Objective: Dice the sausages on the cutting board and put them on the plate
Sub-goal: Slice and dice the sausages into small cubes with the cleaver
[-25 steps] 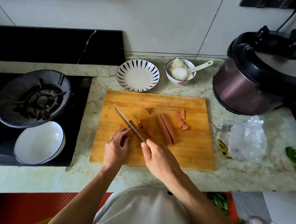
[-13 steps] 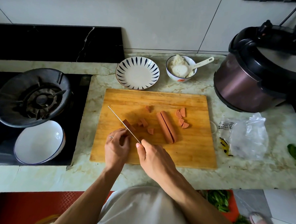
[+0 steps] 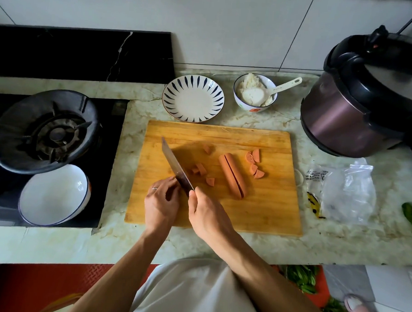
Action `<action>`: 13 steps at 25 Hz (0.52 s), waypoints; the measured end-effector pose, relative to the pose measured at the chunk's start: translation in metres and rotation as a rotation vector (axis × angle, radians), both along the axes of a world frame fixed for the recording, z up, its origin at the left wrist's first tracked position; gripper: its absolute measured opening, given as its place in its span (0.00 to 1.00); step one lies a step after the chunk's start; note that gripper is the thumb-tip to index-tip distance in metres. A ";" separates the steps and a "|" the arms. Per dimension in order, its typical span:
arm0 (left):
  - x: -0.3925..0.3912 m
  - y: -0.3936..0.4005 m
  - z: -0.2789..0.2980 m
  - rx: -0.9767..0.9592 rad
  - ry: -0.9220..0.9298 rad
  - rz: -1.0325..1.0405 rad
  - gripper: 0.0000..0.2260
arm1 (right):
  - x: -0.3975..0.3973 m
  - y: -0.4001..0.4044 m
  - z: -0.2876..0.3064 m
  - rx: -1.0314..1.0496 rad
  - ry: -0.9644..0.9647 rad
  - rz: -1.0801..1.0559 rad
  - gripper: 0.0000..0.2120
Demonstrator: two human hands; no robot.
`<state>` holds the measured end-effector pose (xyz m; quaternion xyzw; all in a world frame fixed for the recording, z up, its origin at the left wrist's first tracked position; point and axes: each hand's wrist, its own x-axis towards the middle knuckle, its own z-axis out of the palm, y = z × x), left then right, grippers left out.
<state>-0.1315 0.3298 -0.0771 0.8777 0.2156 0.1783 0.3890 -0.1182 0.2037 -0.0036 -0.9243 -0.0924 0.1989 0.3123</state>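
A: Status on the hands?

B: Right hand point(image 3: 209, 211) is gripping the handle of the knife point(image 3: 175, 166), fingers curled round it. The blade is angling up toward 11 o'clock over the cutting board point(image 3: 257, 211). Left hand point(image 3: 161, 198) is sitting just left of the blade, fingers curled down at the blade's heel. It's probably pinning a sausage piece there, but the piece is hidden, so I can't tell what it's grasping. A ring is showing on one finger.

A: Sausages?

B: One split sausage point(image 3: 232, 175) is lying mid-board, running from 11 to 5 o'clock, with a lengthwise cut visible. Loose cut pieces point(image 3: 200, 168) are sitting between the blade and the split sausage, one stray bit further up toward 12. A second cluster of half-round slices point(image 3: 254, 163) is lying at 3 o'clock of the split sausage, near it but apart.

A: Plate?

B: The striped plate point(image 3: 193, 101) is sitting on the table point(image 3: 339, 239) at 12 o'clock of the board, just beyond its far edge, holding no sausage. The rice bowl point(image 3: 254, 94) with a spoon is sitting at 3 o'clock of the plate. The pressure cooker point(image 3: 360, 104) is standing at the far right, with a plastic bag point(image 3: 343, 194) at 3 o'clock of the board. At 9 o'clock a white bowl point(image 3: 52, 195) is leaning on the stove next to the burner point(image 3: 46, 130).
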 end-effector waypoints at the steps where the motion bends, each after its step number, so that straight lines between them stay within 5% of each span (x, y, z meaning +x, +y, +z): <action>1: 0.000 0.000 0.000 0.002 -0.005 -0.006 0.10 | 0.004 -0.001 -0.002 0.063 0.057 -0.039 0.14; 8: 0.000 0.005 0.000 -0.056 0.006 0.010 0.10 | 0.011 -0.019 -0.002 0.308 0.079 -0.116 0.16; 13: 0.009 0.018 0.004 -0.036 0.046 -0.064 0.11 | 0.016 -0.040 0.015 0.256 -0.084 -0.071 0.15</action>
